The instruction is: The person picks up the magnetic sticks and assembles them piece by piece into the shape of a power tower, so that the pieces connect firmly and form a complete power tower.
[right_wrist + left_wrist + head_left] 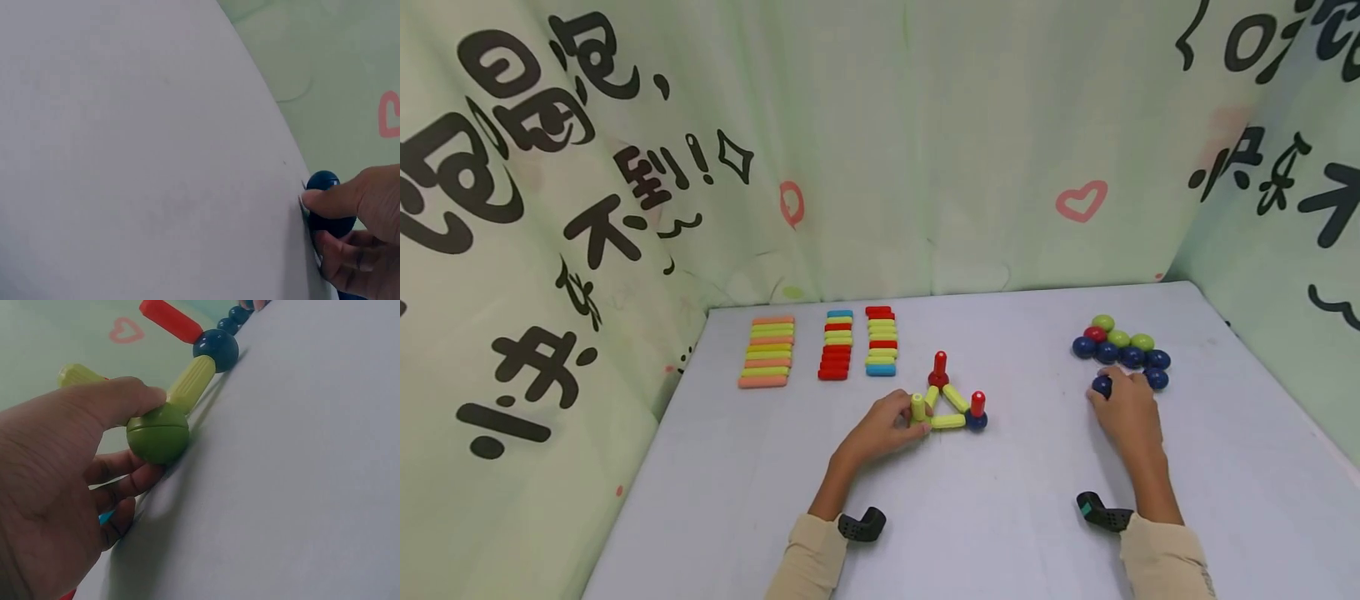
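Observation:
On the table lies a triangle of yellow-green rods (948,422) joined by balls. Its far corner is a red ball (938,380) with a red rod (940,362) standing on it. A dark blue ball (976,421) at the right corner carries another upright red rod (978,402). My left hand (883,429) grips the green ball (157,439) at the left corner, thumb on top, beside an upright yellow-green rod (917,406). Further right, my right hand (1129,417) pinches a loose dark blue ball (1102,385) at the near edge of a ball cluster.
The cluster holds several dark blue balls (1132,357), green balls (1103,322) and a red ball (1095,334). At the back left lie rows of orange and yellow rods (769,352), and two rows of mixed rods (837,340). A curtain (925,167) hangs behind the table.

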A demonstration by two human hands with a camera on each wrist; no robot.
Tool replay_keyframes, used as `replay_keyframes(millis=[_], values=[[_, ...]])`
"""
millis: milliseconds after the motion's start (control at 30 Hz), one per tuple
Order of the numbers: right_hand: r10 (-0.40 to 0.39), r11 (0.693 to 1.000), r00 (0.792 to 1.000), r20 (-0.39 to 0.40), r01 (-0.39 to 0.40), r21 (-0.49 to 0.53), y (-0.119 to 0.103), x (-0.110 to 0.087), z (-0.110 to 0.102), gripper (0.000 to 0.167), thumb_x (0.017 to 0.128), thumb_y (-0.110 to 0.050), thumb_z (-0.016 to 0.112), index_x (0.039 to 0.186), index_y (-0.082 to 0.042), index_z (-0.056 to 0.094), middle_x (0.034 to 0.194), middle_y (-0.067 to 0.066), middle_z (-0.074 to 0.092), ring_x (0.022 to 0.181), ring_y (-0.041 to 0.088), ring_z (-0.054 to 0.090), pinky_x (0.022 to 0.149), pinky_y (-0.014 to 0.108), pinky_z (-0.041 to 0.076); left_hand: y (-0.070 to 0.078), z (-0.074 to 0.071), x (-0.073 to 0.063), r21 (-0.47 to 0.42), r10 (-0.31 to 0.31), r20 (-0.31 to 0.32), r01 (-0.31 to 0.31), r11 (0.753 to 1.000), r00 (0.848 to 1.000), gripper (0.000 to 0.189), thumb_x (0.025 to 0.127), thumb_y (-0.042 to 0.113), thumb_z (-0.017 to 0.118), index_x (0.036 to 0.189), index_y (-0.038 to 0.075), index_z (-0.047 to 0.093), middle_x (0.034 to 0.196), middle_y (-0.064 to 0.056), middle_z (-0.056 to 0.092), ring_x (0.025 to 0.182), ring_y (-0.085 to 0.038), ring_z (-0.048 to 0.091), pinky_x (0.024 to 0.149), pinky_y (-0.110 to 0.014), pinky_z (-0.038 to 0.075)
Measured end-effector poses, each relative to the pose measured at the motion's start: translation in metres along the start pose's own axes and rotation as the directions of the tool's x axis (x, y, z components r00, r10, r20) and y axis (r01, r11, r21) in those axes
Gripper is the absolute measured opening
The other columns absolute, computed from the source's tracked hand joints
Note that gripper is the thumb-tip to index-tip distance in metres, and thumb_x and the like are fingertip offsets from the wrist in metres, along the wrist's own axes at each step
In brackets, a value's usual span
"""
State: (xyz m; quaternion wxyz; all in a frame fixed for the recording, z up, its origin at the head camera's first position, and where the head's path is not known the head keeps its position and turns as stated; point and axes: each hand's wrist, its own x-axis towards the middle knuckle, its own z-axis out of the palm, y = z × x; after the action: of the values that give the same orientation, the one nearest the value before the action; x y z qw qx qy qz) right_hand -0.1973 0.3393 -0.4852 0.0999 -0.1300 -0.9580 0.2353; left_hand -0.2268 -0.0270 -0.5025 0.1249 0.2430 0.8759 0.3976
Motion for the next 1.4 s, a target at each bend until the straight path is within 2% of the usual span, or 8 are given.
replay_keyframes(millis=[167,333,467,733,1033,1167,1300,1400], values=[[-0.137,0.969,0.989,0.064,0.120,0.214,-0.020,-0.002,0.004,0.042,0.093,-0.020,0.066,0.127,0.002,0.055,0.121,0.033,0.059,0.102,0.043,0.061,0.080,0.045,0.055,0.000,0.003,0.002,-0.033,-0.041,-0.036,0.040,0.999,0.998,0.027,0.093,0.026,0.066,0.115,0.012,0.056,0.100,0.000,0.056,0.095,-0.013,0.051,0.082,-0.024,0.048],[-0.258,0.850,0.958,0.127,0.163,0.500,-0.058,0.004,0.011,0.048,0.093,-0.027,0.068,0.132,-0.003,0.053,0.125,0.026,0.059,0.094,0.022,0.068,0.070,0.015,0.053,-0.001,0.005,0.003,-0.071,-0.084,-0.056,0.080,0.994,0.995,0.043,0.093,0.027,0.065,0.129,0.009,0.051,0.107,-0.003,0.058,0.099,-0.014,0.052,0.089,-0.030,0.050],[-0.347,0.776,0.930,0.124,0.211,0.595,-0.090,0.012,0.019,0.048,0.091,-0.028,0.070,0.131,-0.006,0.055,0.125,0.021,0.059,0.096,0.022,0.066,0.074,0.013,0.053,-0.002,0.005,0.002,-0.064,-0.064,-0.045,0.062,0.996,0.997,0.044,0.095,0.028,0.064,0.131,0.005,0.052,0.110,-0.004,0.059,0.099,-0.015,0.052,0.090,-0.031,0.050],[-0.471,0.742,0.876,0.107,0.327,0.585,-0.136,0.023,0.034,0.043,0.090,-0.027,0.071,0.129,-0.012,0.059,0.124,0.014,0.064,0.095,0.024,0.058,0.076,0.017,0.051,-0.002,0.001,0.001,-0.048,-0.041,-0.036,0.039,0.998,0.999,0.031,0.095,0.028,0.064,0.116,0.006,0.058,0.099,-0.004,0.057,0.093,-0.015,0.051,0.083,-0.028,0.049],[-0.493,0.742,0.862,0.115,0.347,0.574,-0.143,0.024,0.043,0.049,0.090,-0.025,0.071,0.134,-0.010,0.056,0.126,0.017,0.064,0.088,0.023,0.060,0.073,0.021,0.051,-0.004,0.001,0.003,-0.010,-0.037,-0.033,0.036,0.999,0.999,0.034,0.095,0.029,0.064,0.122,0.010,0.058,0.103,-0.001,0.059,0.097,-0.013,0.052,0.086,-0.025,0.050],[-0.442,0.750,0.894,0.072,0.324,0.576,-0.131,0.025,0.041,0.050,0.092,-0.029,0.068,0.137,-0.012,0.054,0.127,0.015,0.063,0.085,0.029,0.063,0.071,0.018,0.052,-0.003,0.000,0.003,-0.003,-0.024,-0.046,0.024,1.000,0.999,0.032,0.093,0.028,0.066,0.121,0.013,0.061,0.106,-0.002,0.061,0.099,-0.013,0.055,0.088,-0.026,0.051],[-0.293,0.808,0.954,-0.067,0.284,0.517,-0.105,0.030,0.038,0.038,0.096,-0.026,0.063,0.128,-0.006,0.060,0.119,0.016,0.066,0.078,0.033,0.065,0.062,0.015,0.050,-0.002,-0.001,0.003,-0.006,-0.015,-0.024,0.015,1.000,1.000,0.022,0.090,0.029,0.070,0.107,0.016,0.065,0.099,0.000,0.058,0.095,-0.012,0.054,0.081,-0.023,0.049],[-0.167,0.887,0.966,-0.196,0.234,0.399,-0.082,0.036,0.034,0.032,0.096,-0.016,0.060,0.124,0.000,0.062,0.118,0.021,0.065,0.077,0.034,0.067,0.066,0.024,0.051,-0.004,0.001,0.003,-0.004,-0.007,0.021,0.007,1.000,1.000,0.022,0.089,0.031,0.072,0.106,0.018,0.068,0.094,0.002,0.055,0.090,-0.009,0.051,0.074,-0.019,0.045]])
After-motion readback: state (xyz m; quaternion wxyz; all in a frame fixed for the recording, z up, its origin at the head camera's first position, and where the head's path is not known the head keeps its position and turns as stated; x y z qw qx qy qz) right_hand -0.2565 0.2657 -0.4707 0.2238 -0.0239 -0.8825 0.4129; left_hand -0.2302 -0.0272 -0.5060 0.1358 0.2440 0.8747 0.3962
